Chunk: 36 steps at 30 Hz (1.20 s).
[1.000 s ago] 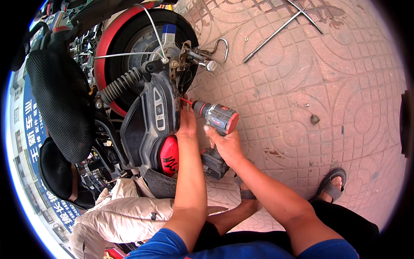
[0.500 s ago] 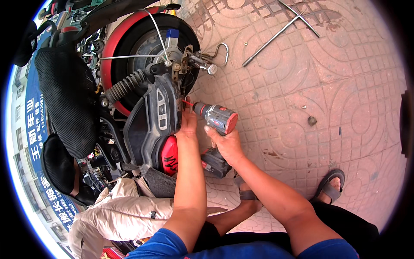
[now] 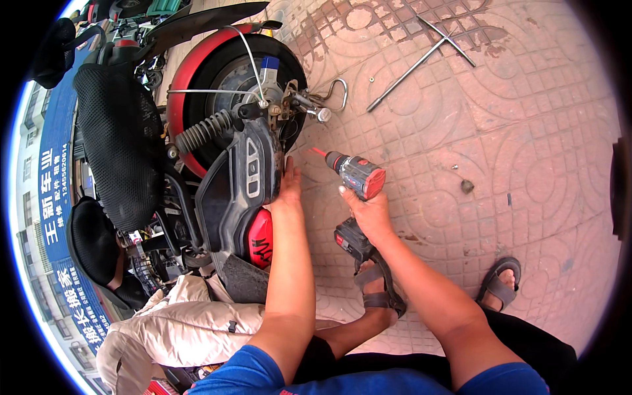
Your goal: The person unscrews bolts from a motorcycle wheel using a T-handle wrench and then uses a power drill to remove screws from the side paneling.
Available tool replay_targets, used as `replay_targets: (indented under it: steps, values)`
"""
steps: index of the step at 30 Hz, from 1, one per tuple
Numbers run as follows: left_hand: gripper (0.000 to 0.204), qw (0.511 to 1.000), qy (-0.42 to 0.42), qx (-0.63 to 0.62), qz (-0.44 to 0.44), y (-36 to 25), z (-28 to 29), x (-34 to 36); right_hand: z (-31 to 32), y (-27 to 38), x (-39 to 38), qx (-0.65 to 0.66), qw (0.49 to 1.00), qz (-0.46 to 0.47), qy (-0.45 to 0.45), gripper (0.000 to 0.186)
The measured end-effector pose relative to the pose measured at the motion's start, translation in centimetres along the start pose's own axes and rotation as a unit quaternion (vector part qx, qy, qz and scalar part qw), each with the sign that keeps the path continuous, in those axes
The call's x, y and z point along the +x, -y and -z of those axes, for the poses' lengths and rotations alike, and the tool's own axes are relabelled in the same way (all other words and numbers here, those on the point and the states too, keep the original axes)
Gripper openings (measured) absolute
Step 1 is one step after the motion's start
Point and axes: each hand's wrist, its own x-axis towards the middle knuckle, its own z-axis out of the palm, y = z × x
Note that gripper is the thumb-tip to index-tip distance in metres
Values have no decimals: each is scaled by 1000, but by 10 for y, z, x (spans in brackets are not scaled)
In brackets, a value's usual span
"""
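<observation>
My right hand [image 3: 370, 214] is wrapped round the grip of a grey and red cordless drill [image 3: 359, 176], thumb up near its body. The drill's red bit points up and left, apart from the scooter and over the paving. My left hand [image 3: 288, 186] lies along the outer side of a black plastic side cover [image 3: 253, 158] on a scooter, its visible fingers stretched out. Part of that hand's palm side is hidden against the cover. Just below sits a bright red curved part [image 3: 261, 238] with black marks.
The scooter's rear wheel [image 3: 227, 85] and coil spring shock [image 3: 204, 130] are beyond the cover. A metal cross wrench [image 3: 421, 62] lies on the paving, with a small round dark lump [image 3: 467, 186] nearer. A beige padded cover [image 3: 191, 322] hangs at lower left.
The drill in my right hand has moved right, and its bit has come away from the scooter's cover. My left hand stays at the cover. The view has shifted slightly.
</observation>
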Motion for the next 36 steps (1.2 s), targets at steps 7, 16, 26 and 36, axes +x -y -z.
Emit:
replay_targets:
  steps: [7, 16, 26, 36]
  values:
    - [55, 999, -32, 30, -17, 7, -24, -9, 58, -1, 22, -71, 992, -6, -107, 15]
    - [13, 989, -88, -62, -106, 13, -34, 1, 103, 59, 16, -542, 824, -134, -93, 47]
    - [10, 986, -119, -98, -64, 57, -76, -39, 95, 109, 27, -721, 679, -135, -26, 41]
    - [38, 828, -95, 501, -233, 150, 29, -35, 108, 132, 34, -709, 695, -99, -69, 43]
